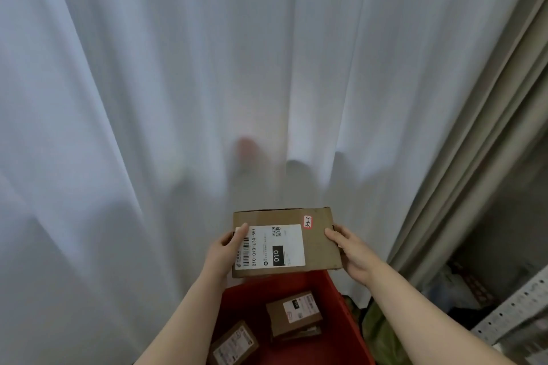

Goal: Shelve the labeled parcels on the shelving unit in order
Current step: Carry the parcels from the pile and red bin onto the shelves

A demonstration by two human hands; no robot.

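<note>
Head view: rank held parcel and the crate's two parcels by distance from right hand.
1. Held parcel: gripped at its right edge by the right hand.
2. Right parcel: in the red crate, below the hand.
3. Left parcel: crate's lower-left corner.

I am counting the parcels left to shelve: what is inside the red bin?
A parcel and a second parcel lie in the bin. The held box covers its far end, so more may be hidden.
</note>
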